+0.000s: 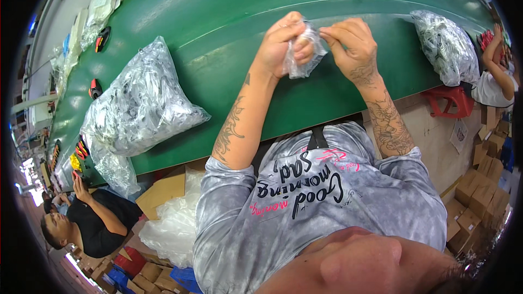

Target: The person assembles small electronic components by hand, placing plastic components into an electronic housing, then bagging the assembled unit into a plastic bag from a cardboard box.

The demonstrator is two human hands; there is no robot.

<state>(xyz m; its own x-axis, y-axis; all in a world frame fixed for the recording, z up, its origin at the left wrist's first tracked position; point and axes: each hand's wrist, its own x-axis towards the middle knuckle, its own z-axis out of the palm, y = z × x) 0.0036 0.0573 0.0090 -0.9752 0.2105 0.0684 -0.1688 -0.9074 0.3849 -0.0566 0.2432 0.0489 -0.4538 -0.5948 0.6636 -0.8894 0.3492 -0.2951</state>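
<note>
A small clear plastic bag (311,64) is crumpled in my left hand (283,43), whose fingers are curled round it above the green work surface. Close by on the right, my right hand (353,46) has thumb and forefinger pinched together at the bag's edge. What that pinch holds is too small to make out. Whether anything lies inside the bag cannot be seen. To the left of my forearm rests a large clear plastic sack (144,103) packed with small bagged items.
Another full clear sack (445,46) lies at the right. Red-and-black items (95,89) dot the green table (229,98) at the left. Co-workers sit at lower left and far right. A red stool (449,100) and cardboard boxes (474,190) stand on the right-hand floor.
</note>
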